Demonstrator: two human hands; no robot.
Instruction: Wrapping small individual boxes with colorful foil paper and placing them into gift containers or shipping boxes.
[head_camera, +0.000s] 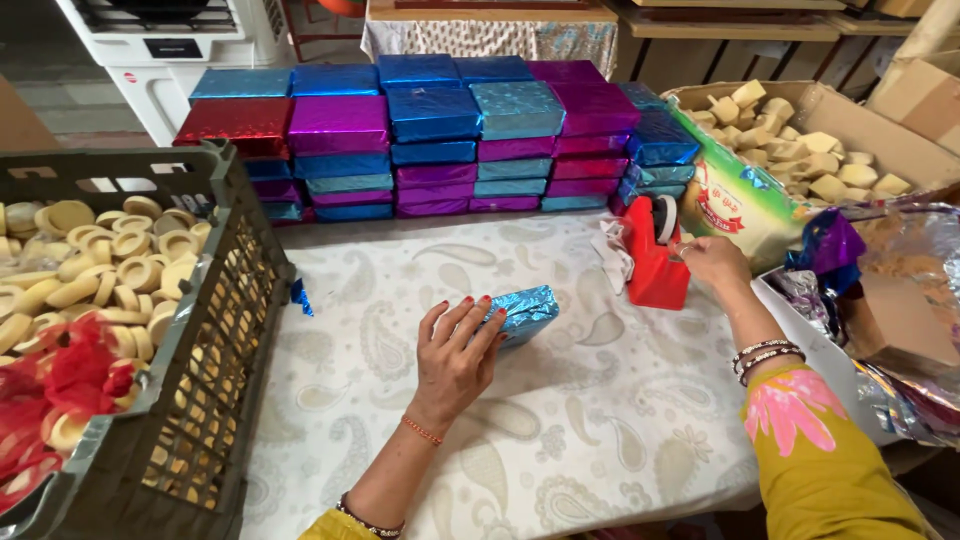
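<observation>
Left hand (455, 350) presses flat on the blue packet (522, 312), best held firm, while right hand (712, 262) pinches tape at the red dispenser (655, 262).

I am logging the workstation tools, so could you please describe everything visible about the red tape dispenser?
The red tape dispenser looks like moulded plastic, with a tall wedge-shaped body and a roll of tape seated in its top. It stands upright on the patterned tablecloth, right of the blue foil-wrapped block and before the stacked foil packages. The right hand is at its front, fingers by the cutter end.
</observation>
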